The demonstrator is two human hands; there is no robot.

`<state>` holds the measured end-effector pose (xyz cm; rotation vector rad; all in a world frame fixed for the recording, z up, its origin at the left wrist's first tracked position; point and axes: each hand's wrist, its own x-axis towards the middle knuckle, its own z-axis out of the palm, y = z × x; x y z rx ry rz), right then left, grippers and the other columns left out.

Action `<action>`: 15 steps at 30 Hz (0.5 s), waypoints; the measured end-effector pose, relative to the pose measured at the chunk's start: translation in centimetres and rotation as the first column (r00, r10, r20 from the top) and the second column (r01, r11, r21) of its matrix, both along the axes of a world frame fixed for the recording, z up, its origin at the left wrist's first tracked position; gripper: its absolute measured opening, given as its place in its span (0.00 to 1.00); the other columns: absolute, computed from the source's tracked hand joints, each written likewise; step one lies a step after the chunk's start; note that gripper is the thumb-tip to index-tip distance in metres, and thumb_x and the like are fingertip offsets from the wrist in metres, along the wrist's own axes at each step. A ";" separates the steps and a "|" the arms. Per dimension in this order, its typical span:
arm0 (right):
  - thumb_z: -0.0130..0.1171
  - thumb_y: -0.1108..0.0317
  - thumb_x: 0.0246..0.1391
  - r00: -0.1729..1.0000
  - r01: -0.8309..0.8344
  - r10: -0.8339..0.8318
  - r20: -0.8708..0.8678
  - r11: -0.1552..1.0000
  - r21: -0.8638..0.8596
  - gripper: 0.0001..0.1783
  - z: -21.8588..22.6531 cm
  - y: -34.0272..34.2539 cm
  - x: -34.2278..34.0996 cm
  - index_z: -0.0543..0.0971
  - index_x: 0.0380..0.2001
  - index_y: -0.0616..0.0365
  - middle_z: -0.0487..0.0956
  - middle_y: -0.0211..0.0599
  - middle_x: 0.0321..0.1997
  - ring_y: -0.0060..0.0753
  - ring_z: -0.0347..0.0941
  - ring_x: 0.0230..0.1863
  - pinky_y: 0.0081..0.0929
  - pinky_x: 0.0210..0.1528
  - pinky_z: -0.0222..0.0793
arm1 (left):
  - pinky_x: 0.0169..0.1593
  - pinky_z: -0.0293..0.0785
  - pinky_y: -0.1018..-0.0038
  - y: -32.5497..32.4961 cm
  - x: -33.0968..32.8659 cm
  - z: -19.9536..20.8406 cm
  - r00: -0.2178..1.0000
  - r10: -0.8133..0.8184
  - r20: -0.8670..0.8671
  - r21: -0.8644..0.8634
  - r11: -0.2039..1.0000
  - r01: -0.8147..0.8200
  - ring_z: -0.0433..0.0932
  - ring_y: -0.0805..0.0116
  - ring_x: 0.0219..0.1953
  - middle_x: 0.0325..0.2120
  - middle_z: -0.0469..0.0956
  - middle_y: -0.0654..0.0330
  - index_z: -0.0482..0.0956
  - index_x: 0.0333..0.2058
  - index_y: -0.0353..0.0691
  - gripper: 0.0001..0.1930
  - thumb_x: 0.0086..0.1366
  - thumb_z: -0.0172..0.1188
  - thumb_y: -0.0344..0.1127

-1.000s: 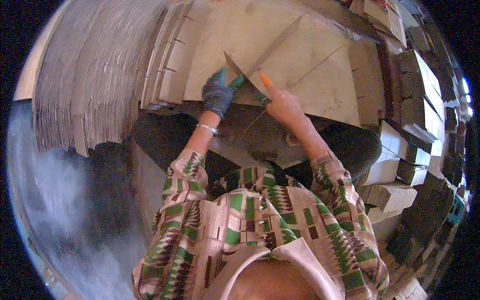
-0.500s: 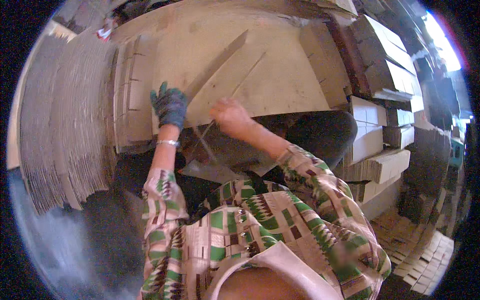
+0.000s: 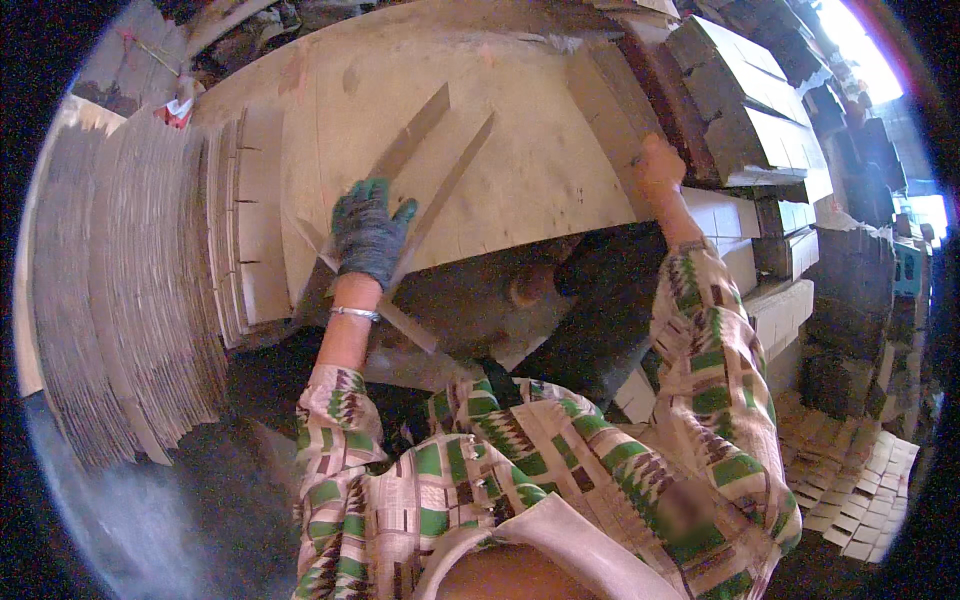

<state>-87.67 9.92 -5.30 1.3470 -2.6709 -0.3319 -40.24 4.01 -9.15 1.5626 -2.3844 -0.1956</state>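
Observation:
My left hand (image 3: 370, 232), in a grey-green knit glove, lies over crossed cardboard strips at the near left of the wooden board (image 3: 530, 190). Its fingers are stretched out and the thumb stands apart. One long strip (image 3: 415, 130) reaches away beyond the fingertips, and a second strip (image 3: 455, 180) stands beside the thumb. Their near ends hang past the board's edge. At the board's right side, my bare right hand (image 3: 662, 175) has its fingers bent in at the edge of a slotted cardboard strip (image 3: 600, 115). The fingertips are partly hidden.
Tall stacks of cardboard sheets (image 3: 120, 290) stand at the left, with slotted pieces (image 3: 262, 210) leaning against the board. Bundled cardboard pieces (image 3: 735, 95) pile up at the right. A heap of small cardboard pieces (image 3: 860, 490) lies at the lower right.
My right hand has moved right, from the strips in the middle to the slotted strip at the board's right side. My left hand has shifted slightly right onto the crossed strips.

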 end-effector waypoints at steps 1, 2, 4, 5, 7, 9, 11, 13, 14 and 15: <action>0.66 0.63 0.48 0.998 0.025 -0.024 0.058 0.999 -0.029 0.16 0.4 0.3 -1.1 0.79 0.42 0.51 0.84 0.39 0.42 0.51 0.80 0.49 0.45 0.49 0.76 | 0.64 0.64 0.53 0.1 -1.3 0.5 1.000 0.000 -0.027 0.038 0.999 0.001 0.72 0.47 0.59 0.54 0.77 0.48 0.77 0.55 0.40 0.31 0.64 0.59 0.59; 0.65 0.60 0.49 0.995 0.064 -0.055 0.088 0.993 -0.104 0.16 0.6 0.5 -1.8 0.79 0.43 0.49 0.84 0.41 0.43 0.50 0.80 0.50 0.46 0.50 0.76 | 0.64 0.64 0.53 0.3 -2.3 1.1 0.999 0.000 -0.047 0.075 0.997 0.004 0.72 0.46 0.59 0.54 0.77 0.47 0.77 0.54 0.40 0.31 0.64 0.59 0.59; 0.65 0.60 0.50 0.971 0.128 -0.080 0.226 0.971 -0.204 0.17 1.3 0.4 -2.5 0.79 0.44 0.50 0.84 0.42 0.43 0.51 0.80 0.49 0.47 0.49 0.75 | 0.64 0.65 0.53 0.0 -2.9 0.1 0.995 0.002 -0.097 0.092 0.996 0.007 0.73 0.46 0.59 0.54 0.77 0.46 0.78 0.55 0.39 0.31 0.64 0.59 0.59; 0.65 0.59 0.51 0.952 0.160 -0.082 0.295 0.955 -0.249 0.17 1.8 0.1 -2.3 0.79 0.44 0.50 0.84 0.42 0.43 0.51 0.80 0.48 0.48 0.49 0.75 | 0.64 0.65 0.54 -0.4 -2.9 -1.1 0.996 -0.007 -0.085 0.101 0.995 0.016 0.73 0.47 0.59 0.55 0.77 0.47 0.77 0.55 0.40 0.31 0.64 0.58 0.59; 0.65 0.60 0.52 0.965 0.051 0.039 0.258 0.942 -0.333 0.17 1.5 0.0 -1.5 0.79 0.45 0.51 0.84 0.42 0.44 0.51 0.80 0.48 0.46 0.49 0.74 | 0.64 0.66 0.55 -0.9 -3.2 -2.4 0.998 -0.025 -0.058 0.122 0.992 0.032 0.74 0.48 0.59 0.55 0.77 0.47 0.77 0.57 0.41 0.31 0.64 0.58 0.58; 0.64 0.63 0.51 0.954 0.006 0.127 0.270 0.897 -0.443 0.17 1.2 -0.2 -0.4 0.78 0.46 0.50 0.84 0.43 0.43 0.53 0.81 0.46 0.46 0.47 0.74 | 0.61 0.69 0.55 -1.0 -3.8 -2.5 0.998 -0.050 -0.039 0.117 0.992 0.054 0.76 0.48 0.57 0.53 0.79 0.48 0.79 0.54 0.43 0.27 0.65 0.56 0.56; 0.61 0.69 0.49 0.917 0.039 0.197 0.346 0.819 -0.572 0.20 3.0 -0.8 4.6 0.76 0.47 0.46 0.84 0.46 0.39 0.57 0.81 0.40 0.48 0.43 0.75 | 0.57 0.72 0.55 -1.3 -3.4 -2.3 0.997 -0.077 0.010 0.166 0.983 0.074 0.78 0.48 0.53 0.49 0.81 0.48 0.82 0.50 0.44 0.23 0.66 0.54 0.54; 0.62 0.72 0.48 0.799 -0.026 0.492 0.347 0.604 -0.796 0.28 3.6 -1.8 9.9 0.74 0.55 0.44 0.83 0.48 0.37 0.58 0.81 0.39 0.48 0.40 0.75 | 0.53 0.75 0.54 -2.1 -3.9 -3.0 0.990 -0.135 0.028 0.277 0.953 0.122 0.80 0.47 0.49 0.46 0.82 0.49 0.84 0.46 0.46 0.20 0.67 0.51 0.51; 0.62 0.72 0.48 0.758 -0.113 0.571 0.315 0.591 -0.799 0.31 2.9 -2.0 12.4 0.73 0.58 0.44 0.83 0.50 0.37 0.58 0.80 0.38 0.47 0.39 0.75 | 0.49 0.77 0.52 -1.5 -4.6 -1.9 0.999 -0.039 0.015 0.304 0.952 0.033 0.82 0.47 0.45 0.41 0.83 0.50 0.85 0.41 0.47 0.19 0.67 0.48 0.49; 0.62 0.71 0.48 0.718 -0.189 0.627 0.303 0.594 -0.782 0.34 2.8 -2.3 14.7 0.71 0.62 0.43 0.83 0.51 0.37 0.58 0.80 0.38 0.47 0.38 0.75 | 0.49 0.77 0.52 -1.5 -4.7 -2.1 0.999 -0.043 0.005 0.298 0.954 0.039 0.82 0.47 0.45 0.41 0.83 0.50 0.85 0.41 0.47 0.19 0.67 0.48 0.49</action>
